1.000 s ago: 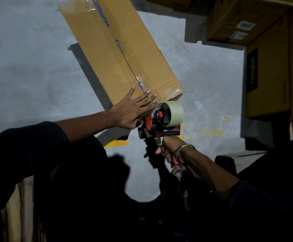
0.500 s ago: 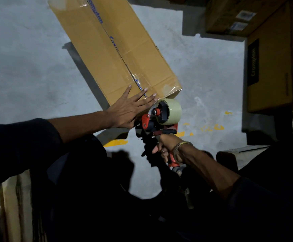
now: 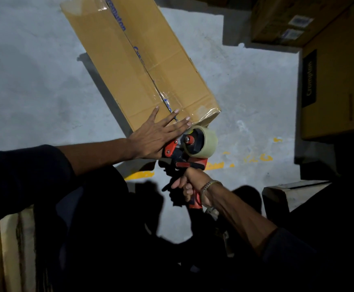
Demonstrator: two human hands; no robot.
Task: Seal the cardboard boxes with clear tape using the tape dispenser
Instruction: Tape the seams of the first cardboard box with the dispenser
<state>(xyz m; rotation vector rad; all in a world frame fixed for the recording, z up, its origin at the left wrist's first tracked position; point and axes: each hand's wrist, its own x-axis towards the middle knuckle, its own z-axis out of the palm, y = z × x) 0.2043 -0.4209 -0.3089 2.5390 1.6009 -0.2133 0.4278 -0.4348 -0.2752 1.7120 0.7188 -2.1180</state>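
Note:
A long brown cardboard box [image 3: 129, 66] lies on the grey concrete floor, with clear tape along its centre seam and over its near and far ends. My left hand [image 3: 155, 137] presses flat on the box's near end, fingers straight and spread. My right hand [image 3: 195, 186] grips the red handle of the tape dispenser [image 3: 189, 150]. The dispenser's roll of clear tape [image 3: 206, 142] sits just off the box's near corner, right beside my left fingertips.
Stacked brown cartons [image 3: 332, 81] stand at the right, one with a black printed label. More cartons [image 3: 288, 17] fill the back right. A low box [image 3: 292, 192] sits near my right arm. Flattened cardboard [image 3: 13, 249] leans at lower left. Yellow paint marks [image 3: 218, 165] cross the floor.
The dispenser stays at the box's near corner while my left hand keeps pressing there. The view has shifted slightly; the hands have hardly moved.

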